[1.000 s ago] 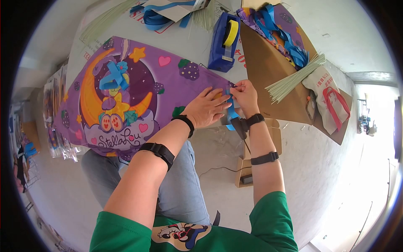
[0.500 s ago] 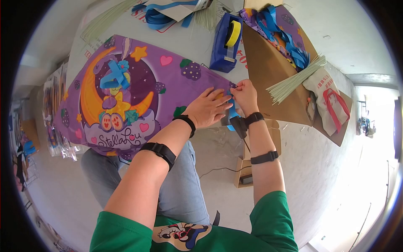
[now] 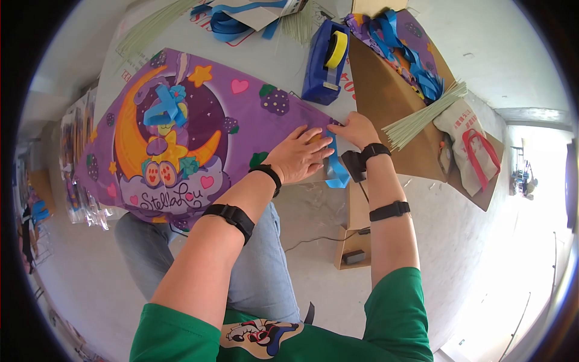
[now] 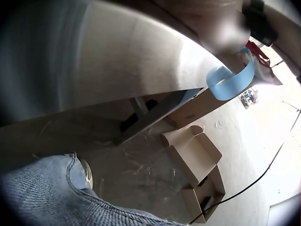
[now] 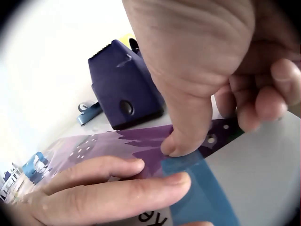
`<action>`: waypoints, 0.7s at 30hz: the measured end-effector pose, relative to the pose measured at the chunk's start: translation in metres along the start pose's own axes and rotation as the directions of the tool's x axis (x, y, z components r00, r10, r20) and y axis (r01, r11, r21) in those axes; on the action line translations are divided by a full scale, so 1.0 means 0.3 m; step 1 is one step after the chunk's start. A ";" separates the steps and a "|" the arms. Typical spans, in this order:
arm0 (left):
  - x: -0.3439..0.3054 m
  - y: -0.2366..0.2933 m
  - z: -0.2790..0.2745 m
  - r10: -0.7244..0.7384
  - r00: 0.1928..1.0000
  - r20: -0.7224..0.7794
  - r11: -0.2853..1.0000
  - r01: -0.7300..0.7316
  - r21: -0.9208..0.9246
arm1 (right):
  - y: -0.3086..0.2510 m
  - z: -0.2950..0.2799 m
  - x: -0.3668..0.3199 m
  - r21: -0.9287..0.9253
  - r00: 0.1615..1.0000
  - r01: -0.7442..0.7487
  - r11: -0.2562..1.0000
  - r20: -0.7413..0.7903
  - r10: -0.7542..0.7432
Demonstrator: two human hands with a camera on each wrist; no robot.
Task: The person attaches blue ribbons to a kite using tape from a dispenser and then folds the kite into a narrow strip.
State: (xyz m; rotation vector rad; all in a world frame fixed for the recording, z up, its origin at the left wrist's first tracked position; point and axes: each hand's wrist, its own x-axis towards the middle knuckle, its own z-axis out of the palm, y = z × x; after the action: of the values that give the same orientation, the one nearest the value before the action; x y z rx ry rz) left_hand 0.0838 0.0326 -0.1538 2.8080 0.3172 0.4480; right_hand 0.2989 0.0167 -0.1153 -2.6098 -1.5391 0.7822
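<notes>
A purple kite-shaped sheet point(image 3: 241, 136), printed with a cartoon figure on a moon, lies on the table. At its right corner a blue ribbon point(image 3: 336, 171) hangs past the table edge, its loose end curling in the left wrist view. My left hand point(image 3: 298, 155) lies flat on the sheet, fingertips touching the ribbon. With its thumb, my right hand point(image 3: 357, 131) presses the ribbon's upper end onto the sheet's corner. The right wrist view shows the other right fingers point(image 5: 270, 102) loosely bent and holding nothing.
Beyond the corner stands a blue tape dispenser point(image 3: 315, 87) with a yellow roll. Blue ribbon coils point(image 3: 226, 27) lie at the back. To the right, a cardboard box point(image 3: 386, 90) bears thin pale sticks point(image 3: 425, 114) and a cloth bag point(image 3: 461, 136). An open carton point(image 4: 197, 155) sits on the floor.
My right hand has gone from pinching the sheet's corner to pressing there with the thumb, its wrist swinging right. More of the hanging ribbon shows. The left hand has stayed put.
</notes>
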 end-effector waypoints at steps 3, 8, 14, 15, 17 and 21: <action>-0.002 -0.003 -0.001 0.006 1.000 -0.005 1.000 -0.006 -0.007 | 0.001 0.002 -0.019 0.004 1.000 -0.007 1.000 -0.018 0.007; 0.000 -0.004 -0.004 0.011 1.000 -0.008 1.000 -0.011 0.017 | 0.017 0.000 -0.043 0.032 0.998 0.065 0.997 -0.005 -0.065; -0.009 -0.004 0.015 0.013 1.000 -0.020 1.000 -0.014 -0.007 | 0.046 0.058 0.026 -0.048 0.993 0.045 0.998 -0.110 -0.050; -0.012 -0.003 0.016 0.010 0.999 -0.045 1.000 -0.011 -0.028 | 0.048 0.066 0.032 -0.043 0.990 0.059 0.997 -0.128 -0.065; -0.020 0.001 0.036 -0.007 0.997 -0.080 0.998 0.002 -0.062 | 0.050 0.076 0.015 -0.003 0.984 0.083 0.997 -0.158 -0.083; -0.070 0.021 -0.053 -0.046 0.991 -0.128 0.996 0.036 -0.082 | 0.021 0.067 -0.029 0.043 0.976 0.057 0.997 -0.212 -0.047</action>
State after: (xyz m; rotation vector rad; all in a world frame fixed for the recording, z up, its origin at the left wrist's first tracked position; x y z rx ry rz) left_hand 0.0600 0.0250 -0.1429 2.6952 0.3754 0.6219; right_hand 0.2920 0.0015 -0.1308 -2.5111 -1.5027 0.5130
